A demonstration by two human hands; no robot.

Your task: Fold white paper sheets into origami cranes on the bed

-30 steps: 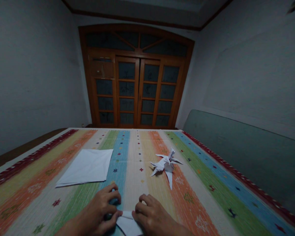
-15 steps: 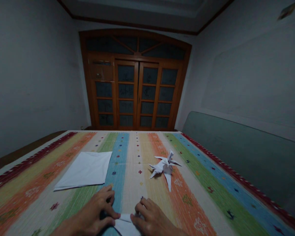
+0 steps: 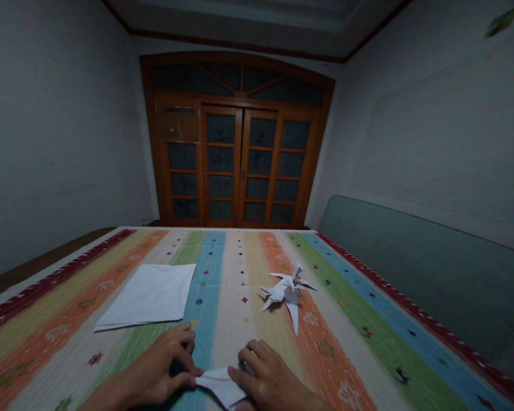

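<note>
A small folded white paper (image 3: 220, 385) lies on the striped cloth (image 3: 368, 342) at the bottom edge of the head view. My left hand (image 3: 160, 371) pinches its left corner with thumb and fingers curled. On the paper's right side my right hand (image 3: 268, 379) presses down, fingers bent over it. Part of the paper is hidden under both hands.
A stack of white paper sheets (image 3: 149, 294) lies to the left, beyond my hands. Finished white folded paper figures (image 3: 288, 291) rest to the right of centre. A dark green padded panel (image 3: 432, 279) borders the cloth on the right. Wooden glazed doors (image 3: 237, 162) stand behind.
The view has tilted slightly. My left hand has shifted a little left and the small paper's corner has lifted between both hands.
</note>
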